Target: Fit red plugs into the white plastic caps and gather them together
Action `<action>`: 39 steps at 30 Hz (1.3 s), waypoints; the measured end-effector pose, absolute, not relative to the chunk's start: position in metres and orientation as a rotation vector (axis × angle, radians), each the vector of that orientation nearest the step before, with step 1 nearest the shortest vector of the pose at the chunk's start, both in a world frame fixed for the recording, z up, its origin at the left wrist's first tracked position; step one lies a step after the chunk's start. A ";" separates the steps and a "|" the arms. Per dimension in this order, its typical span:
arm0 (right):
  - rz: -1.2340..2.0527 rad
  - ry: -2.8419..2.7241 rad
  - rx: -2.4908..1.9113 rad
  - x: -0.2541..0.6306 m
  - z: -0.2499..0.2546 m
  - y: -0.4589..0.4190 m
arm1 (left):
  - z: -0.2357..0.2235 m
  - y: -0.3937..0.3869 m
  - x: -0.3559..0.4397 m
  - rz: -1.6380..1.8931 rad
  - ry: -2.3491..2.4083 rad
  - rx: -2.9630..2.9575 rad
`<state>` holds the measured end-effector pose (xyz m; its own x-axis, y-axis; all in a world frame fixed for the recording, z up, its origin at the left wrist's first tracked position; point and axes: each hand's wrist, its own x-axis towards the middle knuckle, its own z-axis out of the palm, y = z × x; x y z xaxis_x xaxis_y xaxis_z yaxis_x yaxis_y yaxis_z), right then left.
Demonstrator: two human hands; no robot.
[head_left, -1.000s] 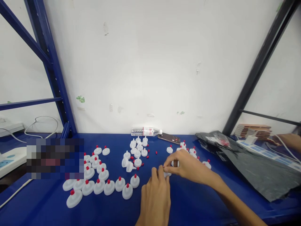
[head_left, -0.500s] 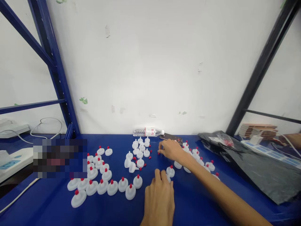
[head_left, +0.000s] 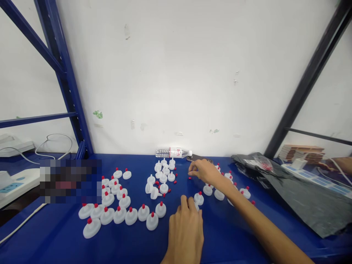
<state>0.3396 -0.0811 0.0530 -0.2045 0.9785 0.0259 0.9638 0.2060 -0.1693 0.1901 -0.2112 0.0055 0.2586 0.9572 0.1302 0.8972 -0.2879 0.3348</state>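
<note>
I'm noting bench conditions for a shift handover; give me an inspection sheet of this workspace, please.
Surface: blue tabletop, left part pixelated.
Parts: red-capped white pieces left and right; uncapped white pieces mid-table, loose red caps around them.
Clutter: bottle lying on its side, phone partly hidden, dark plastic bag.
Hands: left hand at a partly hidden white piece; right hand near a loose red cap, contact unclear.
Cables: white cables left and right, by power strips.
Surroundings: marked white wall, blue frame left, dark post right, another person's arm at right edge.
</note>
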 end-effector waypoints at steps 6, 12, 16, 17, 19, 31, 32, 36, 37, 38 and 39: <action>0.267 -2.362 -1.879 0.340 0.043 -0.082 | 0.006 -0.211 0.190 0.472 1.731 2.336; 0.367 -2.218 -1.720 0.339 0.052 -0.086 | 0.004 -0.211 0.190 0.484 1.733 2.339; 0.382 -2.067 -1.596 0.345 0.072 -0.114 | 0.003 -0.211 0.189 0.489 1.706 2.357; 0.371 -2.021 -1.563 0.348 0.074 -0.125 | 0.003 -0.211 0.189 0.499 1.697 2.362; 0.390 -1.884 -1.479 0.355 0.072 -0.151 | 0.004 -0.212 0.188 0.525 1.679 2.372; 0.754 -1.563 -1.293 0.342 0.028 -0.206 | -0.008 -0.209 0.186 0.820 1.514 2.483; 0.766 -1.546 -1.280 0.341 0.026 -0.205 | -0.009 -0.208 0.186 0.833 1.512 2.480; 0.823 -1.412 -1.234 0.341 0.020 -0.208 | -0.013 -0.207 0.184 0.929 1.479 2.464; 0.829 -1.383 -1.225 0.341 0.018 -0.210 | -0.013 -0.207 0.184 0.950 1.472 2.458; 0.825 -1.363 -1.218 0.341 0.017 -0.211 | -0.014 -0.206 0.184 0.959 1.464 2.451; 0.812 -1.353 -1.215 0.341 0.015 -0.213 | -0.014 -0.205 0.184 0.952 1.459 2.442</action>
